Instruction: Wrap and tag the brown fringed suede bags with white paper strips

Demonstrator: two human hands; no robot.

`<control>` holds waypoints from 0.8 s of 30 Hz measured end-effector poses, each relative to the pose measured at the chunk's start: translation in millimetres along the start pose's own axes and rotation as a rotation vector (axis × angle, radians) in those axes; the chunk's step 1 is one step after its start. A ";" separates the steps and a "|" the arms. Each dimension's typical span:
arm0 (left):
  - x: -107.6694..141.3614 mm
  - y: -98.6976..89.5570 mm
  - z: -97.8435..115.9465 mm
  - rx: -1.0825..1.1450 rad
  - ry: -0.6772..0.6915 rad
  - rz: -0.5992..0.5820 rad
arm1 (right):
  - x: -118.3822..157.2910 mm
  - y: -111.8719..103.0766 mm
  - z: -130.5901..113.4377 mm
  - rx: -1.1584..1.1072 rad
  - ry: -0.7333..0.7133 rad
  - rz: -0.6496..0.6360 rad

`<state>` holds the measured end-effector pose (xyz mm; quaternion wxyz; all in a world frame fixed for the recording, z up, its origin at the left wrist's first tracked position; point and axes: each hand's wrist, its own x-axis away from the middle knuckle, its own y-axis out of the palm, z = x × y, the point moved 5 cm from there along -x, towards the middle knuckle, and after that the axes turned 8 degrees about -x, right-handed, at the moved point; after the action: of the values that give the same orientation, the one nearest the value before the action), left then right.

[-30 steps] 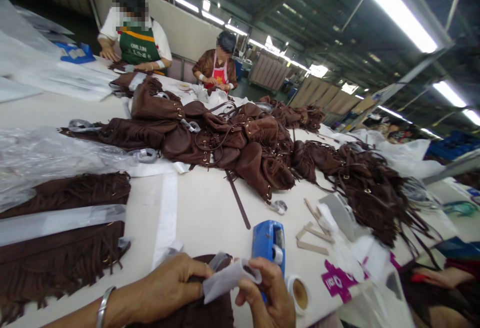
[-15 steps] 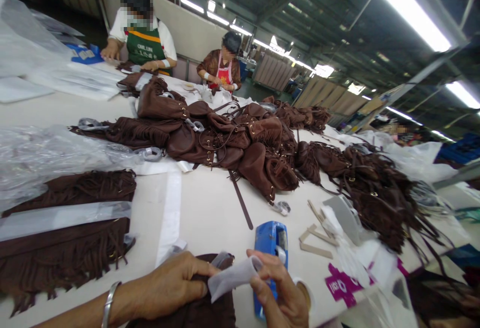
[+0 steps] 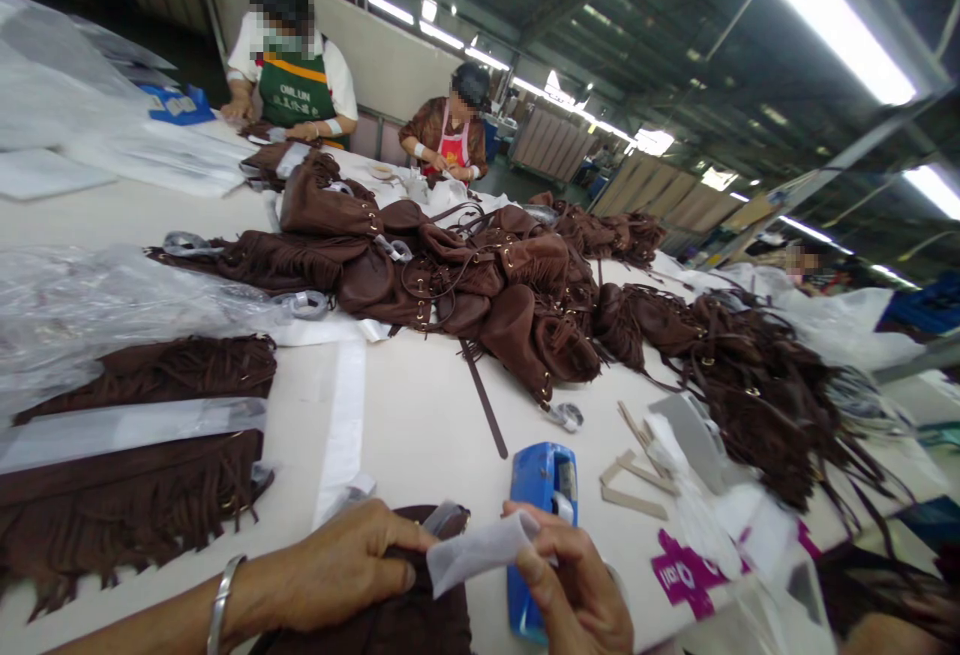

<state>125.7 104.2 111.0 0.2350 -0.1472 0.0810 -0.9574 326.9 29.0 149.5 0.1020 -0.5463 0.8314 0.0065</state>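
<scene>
At six o'clock in the view, a translucent whitish wrap (image 3: 474, 557) is held up, rolled into a soft, slightly flattened tube, its curled end pointing to two o'clock and its flatter, loose edge to eight o'clock. Below and behind it, toward half past six, lies a dark brown, soft-looking piece (image 3: 420, 630), partly hidden and cut off by the bottom edge, with greyish translucent wrapping (image 3: 444, 519) showing along its twelve o'clock edge.

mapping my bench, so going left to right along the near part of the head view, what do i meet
Fringed brown piece → left hand → whitish wrap → right hand → purple printed piece.
</scene>
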 end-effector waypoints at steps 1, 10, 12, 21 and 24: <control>-0.4 0.1 -1.1 -0.006 -0.001 0.004 | -0.2 0.2 -0.3 0.000 -0.006 0.006; 0.0 -2.0 2.7 -0.048 -0.002 -0.009 | 7.2 2.3 -6.3 0.018 -0.087 0.014; 3.1 -5.0 6.0 -0.108 0.028 0.003 | 4.4 0.7 -6.4 -0.071 -0.086 -0.078; 28.2 12.0 5.2 -0.871 0.073 0.096 | -32.4 33.6 0.6 0.065 0.038 -1.019; 30.0 22.5 12.0 -0.981 0.085 0.071 | -34.3 52.6 -3.8 0.331 -0.229 -1.205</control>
<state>113.7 69.2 124.5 0.1670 -0.1986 0.5368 -0.8028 291.6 80.8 153.9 0.2591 -0.8911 0.3519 -0.1224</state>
